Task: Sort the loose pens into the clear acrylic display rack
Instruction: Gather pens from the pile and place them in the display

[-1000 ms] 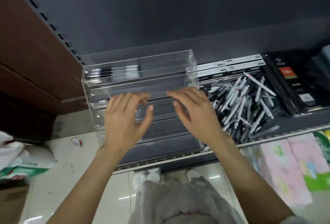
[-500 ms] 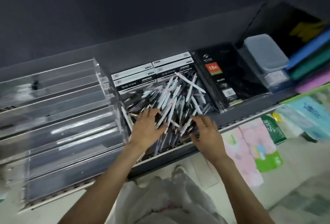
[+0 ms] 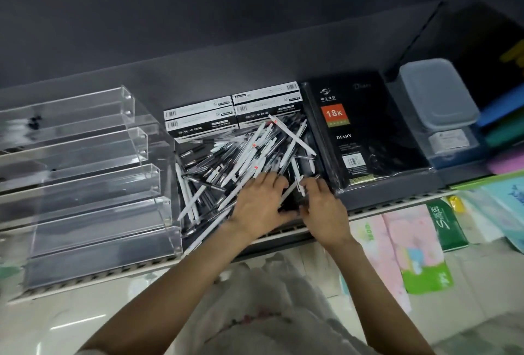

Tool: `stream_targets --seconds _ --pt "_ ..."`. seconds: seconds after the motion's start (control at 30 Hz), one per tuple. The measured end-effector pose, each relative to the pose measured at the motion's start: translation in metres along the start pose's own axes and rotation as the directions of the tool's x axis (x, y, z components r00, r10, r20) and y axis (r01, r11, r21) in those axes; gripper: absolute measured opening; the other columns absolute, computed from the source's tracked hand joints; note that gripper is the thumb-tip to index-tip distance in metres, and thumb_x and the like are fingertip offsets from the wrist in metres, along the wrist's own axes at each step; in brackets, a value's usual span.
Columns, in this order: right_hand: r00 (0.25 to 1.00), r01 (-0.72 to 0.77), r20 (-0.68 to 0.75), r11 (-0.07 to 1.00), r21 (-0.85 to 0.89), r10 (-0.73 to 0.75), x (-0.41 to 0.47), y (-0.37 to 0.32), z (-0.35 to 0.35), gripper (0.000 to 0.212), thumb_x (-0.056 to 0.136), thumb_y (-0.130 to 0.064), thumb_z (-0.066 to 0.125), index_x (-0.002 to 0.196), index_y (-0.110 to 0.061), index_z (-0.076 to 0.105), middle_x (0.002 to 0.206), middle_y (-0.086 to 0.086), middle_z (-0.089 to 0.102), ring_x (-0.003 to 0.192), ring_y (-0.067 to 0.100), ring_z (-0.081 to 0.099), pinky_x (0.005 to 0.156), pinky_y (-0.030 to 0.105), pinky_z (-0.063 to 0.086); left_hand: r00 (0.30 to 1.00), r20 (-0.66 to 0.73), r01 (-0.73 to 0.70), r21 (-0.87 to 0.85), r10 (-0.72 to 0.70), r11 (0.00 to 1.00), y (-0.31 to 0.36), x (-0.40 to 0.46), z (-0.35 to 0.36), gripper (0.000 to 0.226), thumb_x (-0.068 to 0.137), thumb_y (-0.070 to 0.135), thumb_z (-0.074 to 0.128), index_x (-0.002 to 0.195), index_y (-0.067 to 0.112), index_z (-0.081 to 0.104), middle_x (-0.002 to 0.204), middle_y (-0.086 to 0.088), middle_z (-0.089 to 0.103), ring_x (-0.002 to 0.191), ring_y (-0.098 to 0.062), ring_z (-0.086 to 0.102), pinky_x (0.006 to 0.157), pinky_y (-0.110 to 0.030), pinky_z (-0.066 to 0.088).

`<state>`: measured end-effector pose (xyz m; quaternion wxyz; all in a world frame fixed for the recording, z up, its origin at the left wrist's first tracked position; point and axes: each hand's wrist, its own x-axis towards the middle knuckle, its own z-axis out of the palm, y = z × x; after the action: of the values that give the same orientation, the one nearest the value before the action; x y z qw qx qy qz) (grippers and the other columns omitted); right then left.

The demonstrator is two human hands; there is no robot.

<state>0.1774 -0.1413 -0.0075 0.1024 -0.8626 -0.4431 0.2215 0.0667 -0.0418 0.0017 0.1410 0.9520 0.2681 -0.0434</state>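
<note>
A heap of loose white and black pens lies on the dark shelf, just right of the clear acrylic display rack. The rack's stepped troughs look bare in the part I can see; its left end is cut off by the frame. My left hand rests on the near right part of the heap, fingers curled over a dark bunch of pens. My right hand meets it from the right and pinches a white pen at its fingertips.
Black-and-white pen boxes stand behind the heap. A black diary lies to its right, then a lidded plastic box and coloured folders. The shelf's perforated front edge runs below. Pastel packs lie lower right.
My view has swung right, from the rack to the pen heap. Both hands left the rack, dropped onto the heap, then drew together at its near right side and closed on pens.
</note>
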Motion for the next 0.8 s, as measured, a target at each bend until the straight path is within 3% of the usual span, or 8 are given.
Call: stream_targets --seconds 0.3,0.43,0.53,0.6,0.7,0.8 --pt "0.993 0.111 -0.048 0.971 0.213 -0.103 -0.002 0.026 0.005 0.042 0.081 0.001 0.055 0.118 -0.017 0.051 0.120 0.006 0.050 0.090 0.031 0.064 0.071 0.046 0.052 0.995 0.099 -0.036 0.206 0.016 0.978 0.009 0.007 0.027 0.066 0.082 0.050 0.058 0.135 0.016 0.037 0.129 -0.006 0.041 0.122 -0.025 0.037 0.102 -0.035 0.031" --pt "0.993 0.086 -0.093 0.981 0.175 -0.070 -0.008 0.028 0.008 0.036 0.086 -0.011 0.054 0.120 -0.020 0.051 0.120 0.004 0.052 0.091 0.030 0.064 0.071 0.043 0.053 0.995 0.103 -0.034 0.269 0.006 0.963 0.014 0.014 0.027 0.052 0.075 0.041 0.064 0.119 0.015 0.055 0.112 -0.007 0.056 0.105 -0.026 0.052 0.087 -0.036 0.041" --pt "0.997 0.030 -0.073 0.990 0.135 -0.020 -0.009 0.026 0.009 0.044 0.088 -0.012 0.054 0.131 -0.019 0.046 0.125 0.006 0.051 0.098 0.031 0.061 0.076 0.040 0.049 0.996 0.087 -0.012 0.338 -0.018 0.941 0.023 0.021 0.025 0.049 0.066 0.047 0.070 0.106 0.018 0.066 0.097 -0.003 0.061 0.092 -0.021 0.059 0.077 -0.031 0.046" --pt "0.998 0.015 -0.057 0.992 0.123 -0.008 -0.007 0.026 0.010 0.049 0.089 -0.011 0.054 0.136 -0.016 0.042 0.127 0.009 0.052 0.104 0.030 0.058 0.080 0.039 0.048 0.996 0.086 -0.022 0.401 -0.013 0.916 0.029 0.025 0.025 0.049 0.074 0.048 0.064 0.111 0.016 0.064 0.105 -0.004 0.060 0.100 -0.021 0.057 0.083 -0.029 0.045" --pt "0.998 0.032 -0.060 0.992 0.126 -0.025 -0.004 0.024 0.011 0.050 0.089 -0.011 0.053 0.137 -0.013 0.041 0.128 0.010 0.053 0.113 0.028 0.053 0.086 0.035 0.047 0.990 0.135 -0.026 0.469 -0.043 0.883 0.033 0.032 0.031 0.046 0.095 0.033 0.044 0.129 0.002 0.044 0.129 -0.015 0.043 0.121 -0.029 0.041 0.099 -0.036 0.036" --pt "0.999 0.038 -0.045 0.988 0.147 -0.031 -0.003 0.021 0.011 0.051 0.091 -0.014 0.053 0.140 -0.014 0.038 0.130 0.009 0.052 0.116 0.028 0.052 0.088 0.036 0.046 0.979 0.189 -0.026 0.492 -0.077 0.870 0.038 0.035 0.031 0.040 0.099 0.025 0.034 0.129 0.000 0.042 0.129 -0.015 0.039 0.120 -0.028 0.036 0.099 -0.036 0.034"
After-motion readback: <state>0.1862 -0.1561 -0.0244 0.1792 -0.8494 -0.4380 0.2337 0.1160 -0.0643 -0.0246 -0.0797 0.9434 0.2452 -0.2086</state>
